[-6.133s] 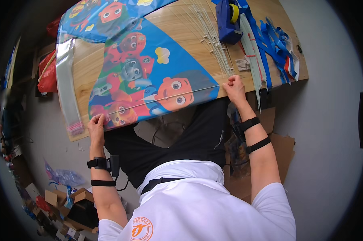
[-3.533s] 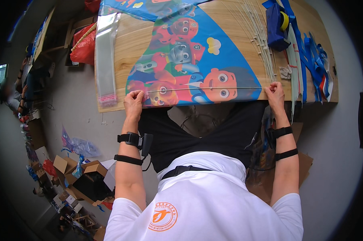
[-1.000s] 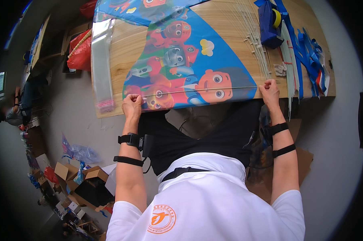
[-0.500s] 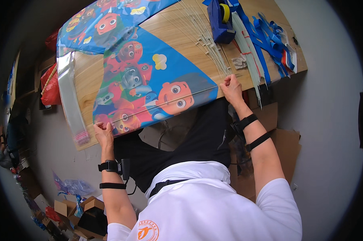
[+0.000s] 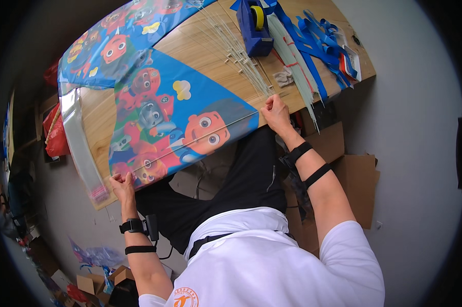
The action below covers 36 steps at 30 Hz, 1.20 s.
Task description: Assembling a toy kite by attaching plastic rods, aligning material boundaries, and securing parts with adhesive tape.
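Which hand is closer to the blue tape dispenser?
Right: the right hand is below the dispenser; the left hand is farther, at the lower left corner of the patterned sheet.

The left forearm [image 5: 149, 268] extends forward and leans slightly left. The left hand [image 5: 122, 187] is positioned back side up, fingers bent, thumb on the inner side. The right forearm [image 5: 327, 199] angles forward and inward. The right hand [image 5: 276, 112] is set farther forward than the left, fingers curled, thumb and index fingertips close together. Both hands are well apart, each in front of its own thigh; the thighs are spread.
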Each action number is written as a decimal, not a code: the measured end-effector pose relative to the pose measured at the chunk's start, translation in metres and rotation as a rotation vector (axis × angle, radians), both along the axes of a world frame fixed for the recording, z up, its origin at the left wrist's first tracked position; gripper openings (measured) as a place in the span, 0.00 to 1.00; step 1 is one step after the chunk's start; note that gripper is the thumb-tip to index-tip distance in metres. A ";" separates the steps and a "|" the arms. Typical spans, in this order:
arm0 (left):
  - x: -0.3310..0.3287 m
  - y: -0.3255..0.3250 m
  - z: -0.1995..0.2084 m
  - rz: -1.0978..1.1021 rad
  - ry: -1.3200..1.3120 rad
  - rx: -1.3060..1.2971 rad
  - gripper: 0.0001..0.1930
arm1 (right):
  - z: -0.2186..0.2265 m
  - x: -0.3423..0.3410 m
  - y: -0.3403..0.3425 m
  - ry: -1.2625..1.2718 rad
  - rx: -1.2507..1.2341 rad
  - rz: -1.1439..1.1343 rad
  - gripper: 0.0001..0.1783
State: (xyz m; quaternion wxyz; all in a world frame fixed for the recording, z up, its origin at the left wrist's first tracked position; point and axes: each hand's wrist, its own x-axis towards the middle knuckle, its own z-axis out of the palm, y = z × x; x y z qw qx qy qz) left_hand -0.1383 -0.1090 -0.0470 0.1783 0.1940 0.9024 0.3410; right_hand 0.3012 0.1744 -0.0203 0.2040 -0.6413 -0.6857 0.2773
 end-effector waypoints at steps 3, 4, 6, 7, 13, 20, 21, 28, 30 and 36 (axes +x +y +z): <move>0.000 0.001 0.003 -0.009 -0.014 -0.025 0.21 | -0.002 0.001 0.001 -0.002 -0.002 0.001 0.14; 0.000 0.001 0.003 -0.008 -0.013 -0.032 0.21 | -0.003 0.001 0.001 -0.005 0.007 0.008 0.14; -0.001 0.000 0.002 -0.006 -0.011 -0.037 0.21 | -0.004 -0.001 0.001 -0.007 0.018 0.014 0.14; -0.001 0.000 0.001 0.003 -0.027 -0.018 0.21 | -0.005 -0.002 0.001 -0.024 0.033 0.012 0.13; 0.000 0.001 0.003 0.000 -0.029 -0.013 0.20 | 0.000 -0.005 0.001 -0.043 0.002 -0.010 0.12; -0.003 0.000 -0.003 0.004 -0.062 0.002 0.20 | 0.000 -0.003 0.002 -0.008 -0.029 0.001 0.12; -0.004 -0.001 -0.003 0.004 -0.058 0.003 0.20 | 0.000 -0.003 0.003 -0.004 -0.029 0.001 0.12; -0.004 -0.001 -0.003 0.003 -0.055 0.003 0.21 | 0.000 0.001 0.008 0.014 -0.013 0.052 0.14; -0.005 -0.002 -0.005 0.004 -0.059 0.003 0.21 | 0.000 0.002 0.009 0.006 -0.026 0.060 0.15; -0.006 0.000 -0.002 -0.002 -0.048 -0.032 0.21 | -0.002 0.004 0.010 0.048 -0.016 0.032 0.13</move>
